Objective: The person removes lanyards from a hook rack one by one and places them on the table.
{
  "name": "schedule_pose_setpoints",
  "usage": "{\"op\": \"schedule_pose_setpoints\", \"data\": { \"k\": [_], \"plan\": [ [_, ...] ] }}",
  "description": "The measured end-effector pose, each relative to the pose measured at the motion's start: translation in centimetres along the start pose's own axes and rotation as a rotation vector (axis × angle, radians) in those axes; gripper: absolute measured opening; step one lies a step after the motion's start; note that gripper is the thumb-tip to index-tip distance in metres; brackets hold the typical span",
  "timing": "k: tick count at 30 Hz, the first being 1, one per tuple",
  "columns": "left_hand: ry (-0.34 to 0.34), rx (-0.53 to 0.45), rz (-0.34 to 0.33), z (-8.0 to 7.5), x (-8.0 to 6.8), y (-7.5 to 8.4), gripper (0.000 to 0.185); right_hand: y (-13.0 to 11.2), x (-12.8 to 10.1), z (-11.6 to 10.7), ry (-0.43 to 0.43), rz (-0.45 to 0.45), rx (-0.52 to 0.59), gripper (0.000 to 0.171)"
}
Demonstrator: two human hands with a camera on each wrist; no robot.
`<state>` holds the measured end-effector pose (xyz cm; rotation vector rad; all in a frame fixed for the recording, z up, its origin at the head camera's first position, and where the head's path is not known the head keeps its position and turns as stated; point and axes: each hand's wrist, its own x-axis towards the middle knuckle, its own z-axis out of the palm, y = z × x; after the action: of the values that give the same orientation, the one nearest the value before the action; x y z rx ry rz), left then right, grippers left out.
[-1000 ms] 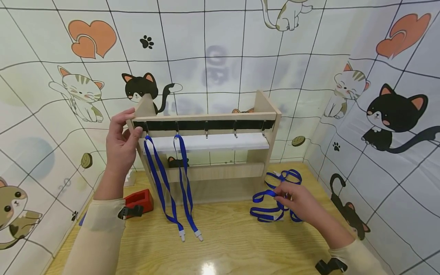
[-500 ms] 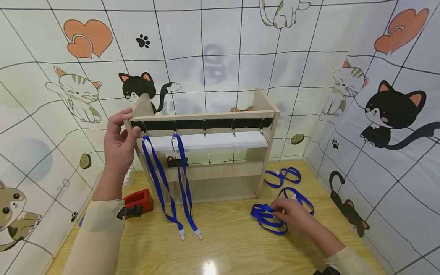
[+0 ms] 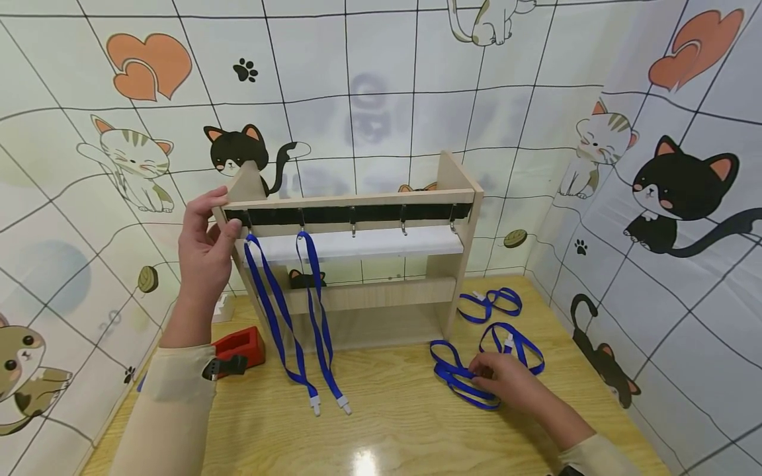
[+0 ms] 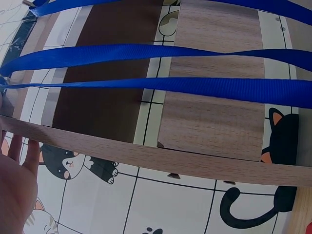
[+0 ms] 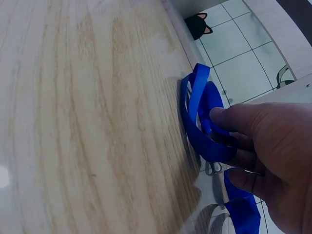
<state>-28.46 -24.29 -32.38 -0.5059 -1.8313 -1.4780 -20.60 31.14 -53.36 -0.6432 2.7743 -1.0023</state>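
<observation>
My left hand (image 3: 205, 248) grips the upper left corner of a wooden rack (image 3: 357, 297), its thumb on the front and its fingers behind the side panel. Two blue lanyards (image 3: 321, 311) with white clips hang from the rack's two leftmost hooks; in the left wrist view their straps (image 4: 117, 53) run across the shelves. At the right, my right hand (image 3: 506, 380) pinches a looped blue lanyard (image 3: 449, 370) low over the table. In the right wrist view the thumb presses on this lanyard (image 5: 195, 122), with the fingers partly hidden behind it.
Two more coiled blue lanyards lie on the table right of the rack, one at the back (image 3: 506, 301) and one nearer (image 3: 532, 347). Three hooks on the black strip (image 3: 381, 215) bear nothing. A red holder (image 3: 247, 347) stands by the left forearm. Patterned walls enclose the table.
My right hand has moved toward me with its lanyard, drawing it apart from the other coils; its loop has since spread out. My left hand stays on the rack.
</observation>
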Motion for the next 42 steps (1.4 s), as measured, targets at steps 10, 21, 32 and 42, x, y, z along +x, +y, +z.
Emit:
{"op": "schedule_pose_setpoints", "data": {
  "k": [10,21,32,42],
  "plan": [
    [0.004,-0.043,0.010,-0.6,0.1,-0.2,0.043,-0.5,1.0,0.0,0.080,-0.012,-0.010,0.011],
    [0.011,-0.133,0.025,-0.8,0.3,-0.4,0.042,-3.2,3.3,0.3,0.213,-0.106,-0.035,0.012],
    [0.004,-0.137,0.039,-0.9,0.2,-0.3,0.041,-9.6,7.4,1.8,0.296,-0.243,0.077,0.014],
    [-0.008,-0.111,0.056,-0.2,0.1,-0.7,0.041,-17.4,11.3,3.6,0.343,-0.341,0.156,0.026]
  ]
}}
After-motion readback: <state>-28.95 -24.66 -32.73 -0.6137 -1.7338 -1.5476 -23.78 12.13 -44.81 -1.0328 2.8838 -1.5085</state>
